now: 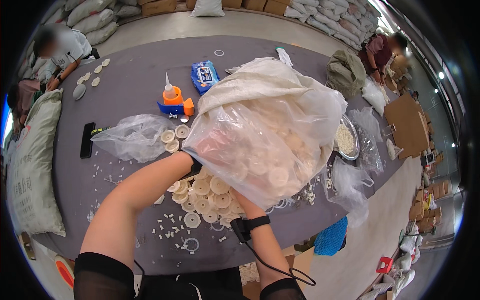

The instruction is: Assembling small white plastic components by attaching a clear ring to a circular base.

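A large clear plastic bag [260, 150] inside a white woven sack [260, 82] leans over the table, with round cream plastic parts showing through its side. My left hand [217, 145] is a pinkish shape behind the plastic at the bag's left side, its fingers too blurred to read. Under the bag's lower edge goes my right hand [245, 202]; only its back near the wrist shows, the fingers hidden. Between my forearms lies a heap of cream, wheel-like plastic parts [205, 195]. A few similar round parts [172, 145] sit left of the bag.
An orange-and-blue holder [175, 102] with a nozzle bottle and a wipes pack [204, 76] stand beyond. A phone [87, 140] and crumpled plastic bag [135, 137] lie left. At right is a metal bowl [347, 137] of small pieces. Other people work at the far corners.
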### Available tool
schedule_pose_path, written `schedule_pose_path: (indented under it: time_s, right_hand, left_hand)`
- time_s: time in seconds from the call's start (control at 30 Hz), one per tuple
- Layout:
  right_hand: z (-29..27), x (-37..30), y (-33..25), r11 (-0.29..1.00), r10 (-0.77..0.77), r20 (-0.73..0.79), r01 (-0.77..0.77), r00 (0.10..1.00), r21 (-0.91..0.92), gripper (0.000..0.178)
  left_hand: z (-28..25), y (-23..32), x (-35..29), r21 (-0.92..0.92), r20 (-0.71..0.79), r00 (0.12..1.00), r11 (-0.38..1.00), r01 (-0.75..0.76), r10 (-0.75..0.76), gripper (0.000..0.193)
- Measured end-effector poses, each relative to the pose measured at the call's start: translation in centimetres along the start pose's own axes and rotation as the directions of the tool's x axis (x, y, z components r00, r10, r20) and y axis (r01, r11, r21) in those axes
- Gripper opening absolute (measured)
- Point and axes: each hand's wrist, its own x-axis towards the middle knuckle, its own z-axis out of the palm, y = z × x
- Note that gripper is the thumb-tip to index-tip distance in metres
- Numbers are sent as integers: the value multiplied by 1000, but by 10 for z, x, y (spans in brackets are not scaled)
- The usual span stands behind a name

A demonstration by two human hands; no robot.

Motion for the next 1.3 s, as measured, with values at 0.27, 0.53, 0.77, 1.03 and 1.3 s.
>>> schedule_pose_path:
  time_s: [0.27,0.53,0.77,1.03,1.3]
  right_hand:
    - [-2,4,52,955,154,4,-148,988,-258,24]
    - [14,1,24,986,159,-2,-159,987,52,34]
    - [44,-7,1,811,280,36,-256,959,526,40]
    - [58,-14,-5,787,314,141,-340,939,514,45]
    - [68,-19,-9,859,166,100,-193,981,474,52]
  left_hand:
    - [14,4,60,328,4,1000,944,-27,28,46]
    - [8,-18,43,2,261,946,980,-199,192,47]
    - [-36,-14,20,-330,397,834,907,-261,384,48]
    - [-56,-33,-21,-335,421,845,923,-192,329,53]
    - [-75,-51,-53,-176,554,817,982,-70,158,63]
